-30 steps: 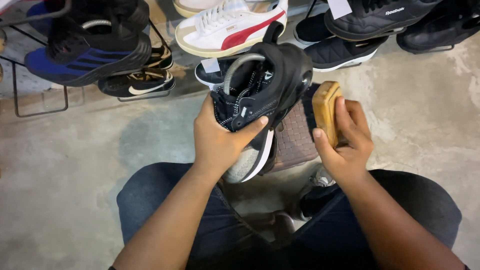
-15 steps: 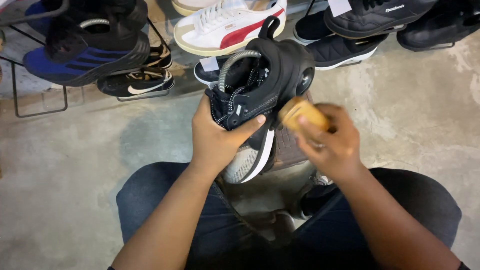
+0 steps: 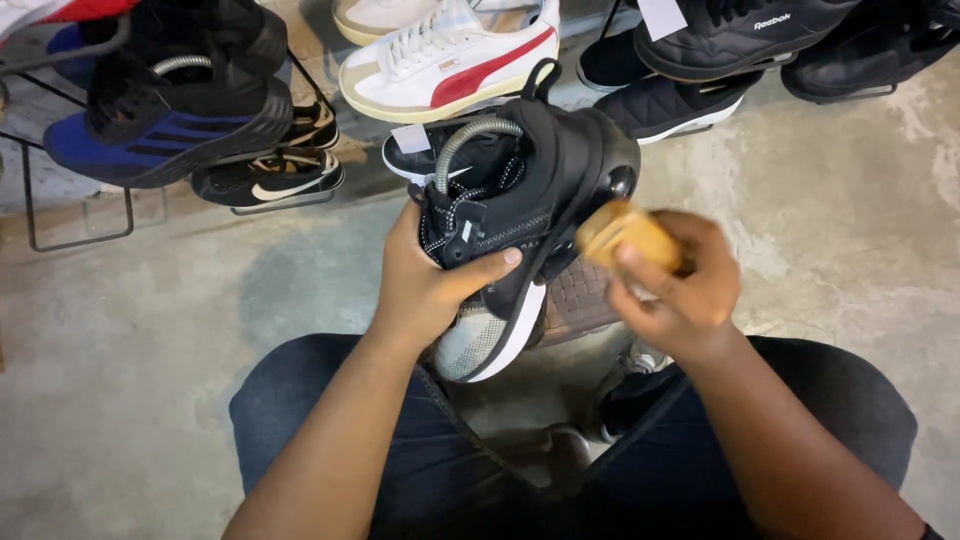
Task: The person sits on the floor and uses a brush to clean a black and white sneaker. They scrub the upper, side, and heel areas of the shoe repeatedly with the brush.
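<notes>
My left hand grips a black sneaker with a white sole edge, held upright over my lap with its heel pointing away from me. A grey curved shoe-tree tube arches out of its opening. My right hand is closed around a wooden brush, blurred, pressed against the sneaker's right side near the heel. Below the sneaker a brown woven piece shows between my hands.
Shoes line the far side of the concrete floor: a blue and black sneaker on a wire rack, a white and red sneaker, several black shoes at the right. My knees in dark trousers fill the foreground.
My right hand has swung the brush from beside the sneaker leftward onto its heel side. The left hand keeps the same hold on the sneaker.
</notes>
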